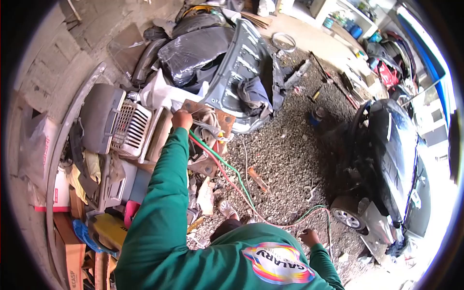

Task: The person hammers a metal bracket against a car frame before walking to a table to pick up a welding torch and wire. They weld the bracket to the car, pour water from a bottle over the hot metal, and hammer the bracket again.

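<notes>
My left hand (182,119) reaches forward to the upper left corner of a rusty metal plate (225,121). Its fingers are curled closed; what they grip, if anything, is too small to tell. Beside it, a grey cloth and cables (208,118) lie over the rusty stand. A green hose (232,169) and a red hose (221,166) run from there down across the gravel, passing near my right hand (310,237). That hand hangs low beside my body, fingers curled in, with nothing visible in them.
A grey pet carrier (126,121) and piled boxes stand at the left. Car panels (241,72) and a wrapped black part (193,53) lie ahead. A dark car body (391,154) stands at the right. The hoses cross the gravel (285,164) near my foot (227,209).
</notes>
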### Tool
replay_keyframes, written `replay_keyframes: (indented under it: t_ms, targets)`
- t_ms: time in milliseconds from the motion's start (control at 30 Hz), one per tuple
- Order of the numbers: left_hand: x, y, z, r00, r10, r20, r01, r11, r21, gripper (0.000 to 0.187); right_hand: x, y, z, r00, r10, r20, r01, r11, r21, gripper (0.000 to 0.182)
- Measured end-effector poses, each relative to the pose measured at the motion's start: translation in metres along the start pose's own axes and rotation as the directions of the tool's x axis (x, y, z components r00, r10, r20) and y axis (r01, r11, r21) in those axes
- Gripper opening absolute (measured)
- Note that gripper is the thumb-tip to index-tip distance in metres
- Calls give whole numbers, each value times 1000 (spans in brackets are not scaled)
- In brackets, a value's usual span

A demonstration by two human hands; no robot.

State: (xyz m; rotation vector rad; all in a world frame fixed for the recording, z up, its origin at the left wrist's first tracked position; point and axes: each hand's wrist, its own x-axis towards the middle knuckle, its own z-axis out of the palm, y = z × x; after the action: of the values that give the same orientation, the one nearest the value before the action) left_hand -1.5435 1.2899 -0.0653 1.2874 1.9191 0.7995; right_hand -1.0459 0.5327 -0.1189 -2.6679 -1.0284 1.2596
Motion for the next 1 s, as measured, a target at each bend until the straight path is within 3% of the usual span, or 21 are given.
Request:
replay_keyframes:
  t_ms: [33,167,200,300,400,500,567,667,733,833,867,900,967,1000]
  targets:
    - [0,-2,-1,982,177,-62,-148,934,326,25,-1,4,8,1000,-8,16,6,991,133,46]
    - [-34,26,-13,990,124,-73,-72,863,500,32,-21,-24,12,996,76,54,-86,973,216,55]
    - [-33,23,-11,989,128,-67,-77,860,505,32,-41,-61,-10,994,89,62,-97,985,142,55]
    - [-32,10,-13,990,138,-7,-118,867,483,35,-41,-64,-12,991,90,95,-106,977,185,54]
    - [-39,6,-14,977,205,-53,-174,919,353,39,-25,-40,-16,989,85,119,-104,981,163,54]
    - [-35,-4,-13,974,224,-29,-198,909,368,34,-10,-25,-36,986,75,151,-107,971,215,54]
    - [-22,-12,-9,967,246,-60,-207,905,372,27,-5,-23,-51,990,94,109,-114,973,199,52]
    - [0,-1,-9,936,240,-259,-174,952,252,24,0,-23,-62,999,25,38,-31,984,175,50]
    - [12,10,-11,942,213,-261,-127,941,313,25,7,-9,-59,999,4,37,-14,962,272,49]
    - [21,17,-8,953,169,-252,-57,915,400,27,2,-8,-59,995,-17,99,-6,973,230,46]
    - [25,16,-4,954,181,-240,-58,895,442,28,-7,-23,-74,988,-22,156,2,992,129,48]
    - [27,16,0,953,192,-233,-59,875,480,28,-2,-14,-71,976,-17,218,-36,970,239,49]
    - [28,17,8,946,178,-269,-43,896,442,30,11,-5,-85,956,-62,286,47,997,58,52]
    - [26,17,10,952,205,-225,-79,880,468,31,29,11,-85,955,-73,287,60,997,51,52]
